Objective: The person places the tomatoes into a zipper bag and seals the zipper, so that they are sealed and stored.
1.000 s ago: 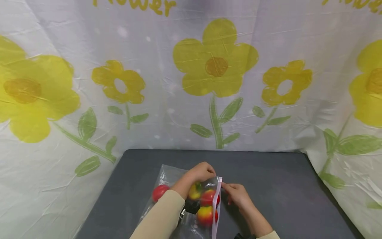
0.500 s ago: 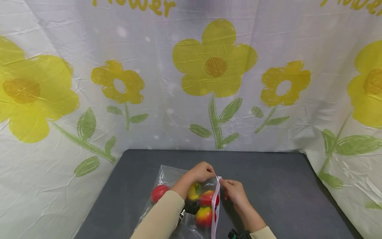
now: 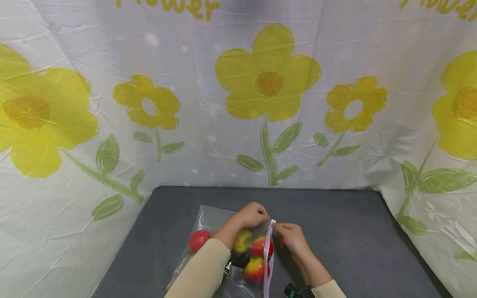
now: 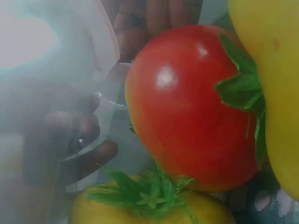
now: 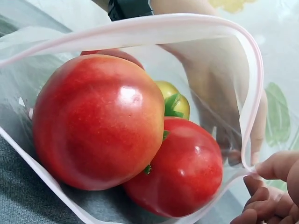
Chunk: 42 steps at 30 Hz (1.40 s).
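Note:
A clear zip bag (image 3: 212, 214) with a pale pink zip strip (image 3: 266, 265) lies on the table. Inside are a red fruit (image 3: 199, 241) at the left, a yellow one (image 3: 242, 241), and red-and-yellow tomato-like fruits (image 3: 256, 270) with green leaf tops, close up as a tomato (image 4: 191, 107) in the left wrist view. Reaching over the bag, my left hand (image 3: 254, 214) pinches its far edge by the zip corner. My right hand (image 3: 292, 238) pinches the end of the zip strip between thumb and finger. The right wrist view shows the bag's mouth gaping.
The dark grey table (image 3: 343, 231) extends right of the bag and behind it. A white curtain (image 3: 201, 136) printed with yellow flowers hangs behind and at the sides. Dark wrist devices (image 3: 298, 291) sit at both wrists.
My right hand has moved slightly left and up, onto the end of the zip strip. My left hand stays nearly where it was on the bag's edge.

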Tool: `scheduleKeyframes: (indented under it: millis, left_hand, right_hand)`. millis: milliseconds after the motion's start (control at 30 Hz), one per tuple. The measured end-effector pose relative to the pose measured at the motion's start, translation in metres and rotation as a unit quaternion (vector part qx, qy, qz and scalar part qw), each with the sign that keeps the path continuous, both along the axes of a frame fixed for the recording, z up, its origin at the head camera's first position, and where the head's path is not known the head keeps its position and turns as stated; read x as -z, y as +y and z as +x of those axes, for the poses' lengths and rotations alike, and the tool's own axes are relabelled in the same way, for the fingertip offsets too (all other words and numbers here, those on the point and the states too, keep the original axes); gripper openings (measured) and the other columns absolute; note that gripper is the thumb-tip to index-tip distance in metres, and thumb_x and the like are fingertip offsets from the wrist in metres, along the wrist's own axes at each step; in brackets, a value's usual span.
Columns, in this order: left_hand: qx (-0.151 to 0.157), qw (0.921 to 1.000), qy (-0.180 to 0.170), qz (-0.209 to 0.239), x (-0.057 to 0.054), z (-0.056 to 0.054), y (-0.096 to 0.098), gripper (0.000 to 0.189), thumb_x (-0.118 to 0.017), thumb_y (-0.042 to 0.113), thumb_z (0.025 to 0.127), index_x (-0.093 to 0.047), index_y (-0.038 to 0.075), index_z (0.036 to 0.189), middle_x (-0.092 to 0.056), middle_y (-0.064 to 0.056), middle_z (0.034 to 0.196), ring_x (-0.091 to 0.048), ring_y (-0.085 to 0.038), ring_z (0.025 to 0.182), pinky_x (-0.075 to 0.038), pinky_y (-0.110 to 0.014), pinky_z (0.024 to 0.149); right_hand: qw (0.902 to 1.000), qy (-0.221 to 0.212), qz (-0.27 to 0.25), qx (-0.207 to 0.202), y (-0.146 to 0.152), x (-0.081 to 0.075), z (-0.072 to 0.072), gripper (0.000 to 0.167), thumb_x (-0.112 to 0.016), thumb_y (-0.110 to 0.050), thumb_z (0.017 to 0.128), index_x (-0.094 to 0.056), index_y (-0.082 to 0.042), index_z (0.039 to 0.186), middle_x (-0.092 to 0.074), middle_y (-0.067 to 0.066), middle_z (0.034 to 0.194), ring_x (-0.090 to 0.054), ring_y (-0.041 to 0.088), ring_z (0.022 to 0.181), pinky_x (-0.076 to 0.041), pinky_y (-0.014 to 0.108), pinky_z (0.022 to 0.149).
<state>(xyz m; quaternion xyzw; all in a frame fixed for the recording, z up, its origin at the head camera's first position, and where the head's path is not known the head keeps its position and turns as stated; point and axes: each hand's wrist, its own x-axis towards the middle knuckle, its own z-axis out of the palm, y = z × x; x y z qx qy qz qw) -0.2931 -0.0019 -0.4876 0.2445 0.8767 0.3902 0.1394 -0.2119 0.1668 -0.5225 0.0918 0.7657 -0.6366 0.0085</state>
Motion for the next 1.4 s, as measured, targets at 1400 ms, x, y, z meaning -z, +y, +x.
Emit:
scheduleKeyframes:
  millis: [1400]
  left_hand:
    - [-0.093,0.9937,-0.011,0.061,0.009,-0.007,0.007,0.020,-0.066,0.011,0.098,-0.074,0.001,0.082,-0.058,0.003,0.072,-0.047,-0.012,0.063,-0.039,-0.026,0.057]
  right_hand:
    - [0.9975,-0.006,0.040,-0.058,0.000,-0.002,0.008,0.051,-0.074,-0.025,0.091,-0.052,-0.005,0.049,-0.040,-0.004,0.042,-0.038,0.012,0.042,-0.028,0.026,0.047]
